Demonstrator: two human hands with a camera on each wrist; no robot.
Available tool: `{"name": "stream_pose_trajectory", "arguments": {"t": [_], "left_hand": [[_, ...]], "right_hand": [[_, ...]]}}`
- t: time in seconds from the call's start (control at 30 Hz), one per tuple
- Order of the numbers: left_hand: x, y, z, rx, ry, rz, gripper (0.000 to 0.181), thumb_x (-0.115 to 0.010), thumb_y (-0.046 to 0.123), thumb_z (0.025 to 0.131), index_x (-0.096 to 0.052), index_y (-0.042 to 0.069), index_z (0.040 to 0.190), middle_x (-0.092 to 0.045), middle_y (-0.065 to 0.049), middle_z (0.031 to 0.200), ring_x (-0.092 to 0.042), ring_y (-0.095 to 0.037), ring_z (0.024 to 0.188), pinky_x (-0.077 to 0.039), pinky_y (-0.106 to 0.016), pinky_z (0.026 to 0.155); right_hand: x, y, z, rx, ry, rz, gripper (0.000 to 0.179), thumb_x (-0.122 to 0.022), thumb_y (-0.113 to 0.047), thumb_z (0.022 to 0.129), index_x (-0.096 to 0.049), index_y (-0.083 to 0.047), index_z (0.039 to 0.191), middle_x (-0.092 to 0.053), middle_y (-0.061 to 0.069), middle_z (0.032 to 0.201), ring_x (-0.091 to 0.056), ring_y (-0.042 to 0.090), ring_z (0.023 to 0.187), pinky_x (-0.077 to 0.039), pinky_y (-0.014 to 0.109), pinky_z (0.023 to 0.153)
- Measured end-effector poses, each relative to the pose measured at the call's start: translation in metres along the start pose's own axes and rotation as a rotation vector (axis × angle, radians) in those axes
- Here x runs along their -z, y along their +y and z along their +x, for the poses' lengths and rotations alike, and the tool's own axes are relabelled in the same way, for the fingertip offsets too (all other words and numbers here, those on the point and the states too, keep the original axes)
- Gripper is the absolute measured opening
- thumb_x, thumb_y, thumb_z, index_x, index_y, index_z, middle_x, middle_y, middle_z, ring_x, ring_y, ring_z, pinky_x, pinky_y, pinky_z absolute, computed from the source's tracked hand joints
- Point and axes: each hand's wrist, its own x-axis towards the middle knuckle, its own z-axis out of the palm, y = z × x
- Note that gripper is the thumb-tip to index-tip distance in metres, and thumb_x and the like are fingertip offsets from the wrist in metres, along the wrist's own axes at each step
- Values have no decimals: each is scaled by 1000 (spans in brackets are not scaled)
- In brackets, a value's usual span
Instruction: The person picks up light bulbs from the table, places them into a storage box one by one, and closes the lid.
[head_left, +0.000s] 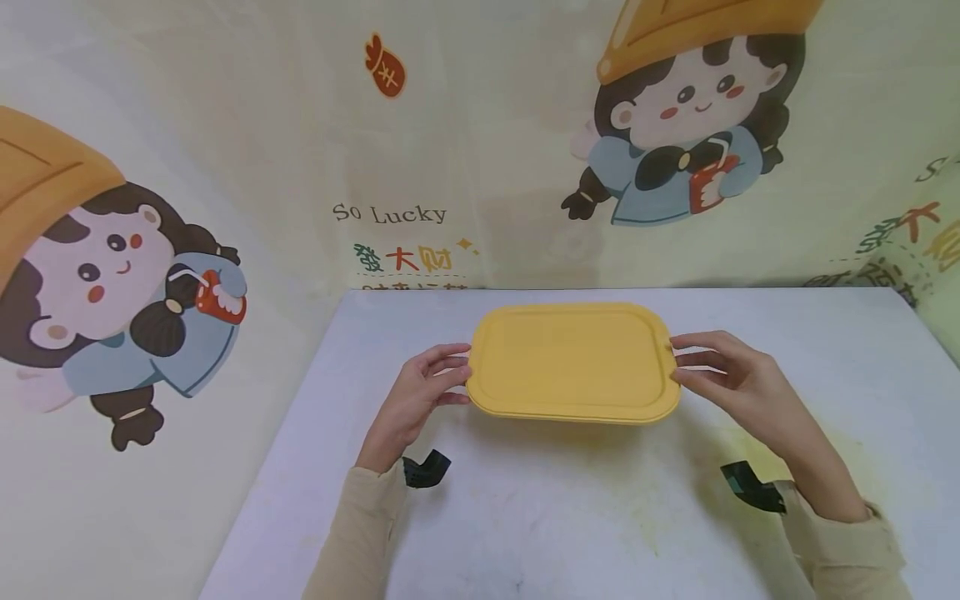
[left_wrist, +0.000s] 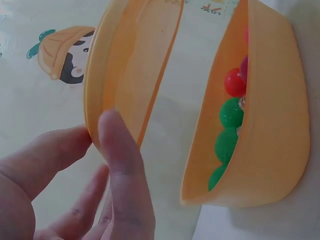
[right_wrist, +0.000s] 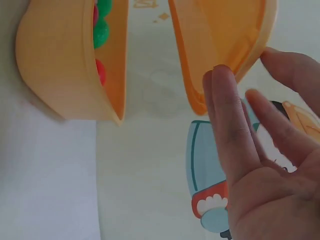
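Observation:
A yellow rectangular lid [head_left: 573,360] with rounded corners is held up between two hands. The left hand [head_left: 416,392] pinches its left end between thumb and fingers, and the right hand [head_left: 757,387] pinches its right end. Below the lid stands a yellow box [left_wrist: 280,110], open at the top and separated from the lid by a gap. Inside it, the left wrist view shows several green balls [left_wrist: 231,114] and a red ball [left_wrist: 235,82]. From the head view the lid hides the box. The right wrist view shows the other end of the box [right_wrist: 52,60].
A white table [head_left: 525,517] lies under the hands. Behind and to the left hangs a pale cloth [head_left: 502,125] printed with cartoon figures and lettering. Dark wrist-worn pieces [head_left: 427,469] stick out near both beige sleeves [head_left: 360,525].

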Motion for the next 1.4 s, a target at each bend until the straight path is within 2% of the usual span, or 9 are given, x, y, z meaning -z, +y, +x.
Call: {"name": "stream_pose_trajectory", "arguments": {"t": [0.13,0.23,0.6,1.17,1.23,1.4], "left_hand": [[-1,-1,0,-6,1,34,46,-73,15,91,-58,14,134,-65,-15,120,-70,-25,93,-61,-39,80],[-1,-2,0,-17,-13,47,44,-72,14,91,-59,16,134,-65,-15,119,-70,-26,92,-60,-41,81],[1,-5,0,-56,-18,45,47,-74,10,89,-60,16,134,-65,-15,119,-71,-24,92,-59,-40,85],[-1,-12,4,-87,49,47,48,-77,7,86,-62,15,131,-66,-16,119,-71,-23,95,-60,-39,83],[-2,-12,5,-87,56,55,48,-77,8,86,-62,15,131,-65,-16,120,-70,-23,96,-60,-39,83],[-5,-12,8,-96,83,82,47,-77,9,86,-63,14,130,-65,-14,120,-67,-23,102,-60,-36,83]], "right_hand": [[-1,-1,1,-89,-4,-14,50,-72,-5,89,-55,-8,136,-56,0,129,-65,-4,100,-55,14,79],[-2,1,2,-113,-11,-34,56,-74,-9,89,-52,-9,140,-57,-2,129,-65,-5,99,-55,13,78],[-5,9,6,-83,-44,-24,55,-73,-8,89,-52,-4,140,-58,-13,127,-66,-4,96,-54,13,78],[-12,14,14,-29,-5,-29,52,-73,-4,89,-55,-1,138,-61,-12,122,-66,-5,97,-54,13,79],[-13,15,15,-29,0,-40,52,-73,-4,89,-55,-1,138,-62,-7,122,-65,-5,96,-54,12,78],[-15,18,18,-32,2,-86,54,-73,-5,89,-54,-1,140,-61,16,126,-63,-9,96,-53,10,78]]}}
